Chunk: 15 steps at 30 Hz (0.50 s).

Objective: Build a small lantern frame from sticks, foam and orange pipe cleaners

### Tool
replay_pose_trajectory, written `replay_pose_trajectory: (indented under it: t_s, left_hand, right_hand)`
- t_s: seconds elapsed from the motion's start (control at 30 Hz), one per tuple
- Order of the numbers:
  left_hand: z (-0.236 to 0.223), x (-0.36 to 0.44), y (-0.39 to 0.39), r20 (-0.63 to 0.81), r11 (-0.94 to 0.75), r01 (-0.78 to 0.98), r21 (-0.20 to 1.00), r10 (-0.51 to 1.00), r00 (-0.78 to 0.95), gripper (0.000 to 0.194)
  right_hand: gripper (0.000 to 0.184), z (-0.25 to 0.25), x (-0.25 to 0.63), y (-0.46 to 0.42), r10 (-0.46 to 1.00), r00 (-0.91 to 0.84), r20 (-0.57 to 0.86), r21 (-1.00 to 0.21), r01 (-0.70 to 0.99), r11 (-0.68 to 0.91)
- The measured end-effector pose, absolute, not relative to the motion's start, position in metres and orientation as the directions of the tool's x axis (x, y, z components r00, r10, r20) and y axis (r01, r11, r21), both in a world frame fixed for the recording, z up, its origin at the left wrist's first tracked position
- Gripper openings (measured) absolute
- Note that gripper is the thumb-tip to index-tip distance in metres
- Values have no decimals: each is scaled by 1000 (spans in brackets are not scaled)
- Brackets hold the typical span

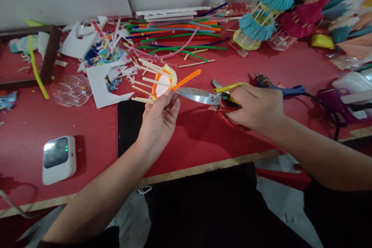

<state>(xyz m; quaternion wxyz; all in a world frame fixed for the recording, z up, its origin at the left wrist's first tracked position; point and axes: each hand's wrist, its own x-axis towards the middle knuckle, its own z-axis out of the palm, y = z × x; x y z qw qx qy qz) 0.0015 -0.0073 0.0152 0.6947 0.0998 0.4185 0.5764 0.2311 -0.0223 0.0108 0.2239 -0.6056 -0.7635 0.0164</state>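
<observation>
While the small craft frame [161,83] sits just left of the frame's centre, pinched in my left hand [159,120], I judge the work to be partway along: a white disc ringed in orange and yellow already carries a fan of thin wooden sticks pointing to the upper left, and an orange pipe cleaner [186,79] juts from the ring toward the upper right, apparently untrimmed. My left forearm rises from the lower left, palm turned up and away, with the thumb and fingertips closed on the lower edge of the disc. My right hand [255,108], entering from the right edge with the forearm nearly level, is wrapped around the handles of the scissors [200,95]; their blades point left, and the tip lies touching or just beside the base of the orange pipe cleaner. A yellow pipe cleaner [229,86] is caught in the same grip, curving out over the knuckles. I cannot tell whether the blades are parted. Finished tasselled pieces [261,19] stand in the upper right, which suggests wrapping and fringe remain to be added. Spare pipe cleaners [177,31] lie at upper centre on the red table [95,131], a glue gun [279,87] rests behind my right hand, and a small white device [59,159] sits lower left.
</observation>
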Motion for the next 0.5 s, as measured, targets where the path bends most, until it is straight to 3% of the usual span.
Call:
replay_pose_trajectory:
  t_s: [0.1,0.27,0.5]
  left_hand:
    - [14,2,-5,-444,272,-719,640,894,-57,17]
    - [16,1,-5,-384,207,-699,685,917,-104,19]
    - [16,0,-4,-371,181,-712,679,921,-119,17]
  right_hand:
    - [50,8,232,-24,904,-267,334,-258,896,360]
    - [59,9,226,-27,857,-302,418,-344,820,457]
    - [71,23,214,-45,973,-213,90,-529,818,227]
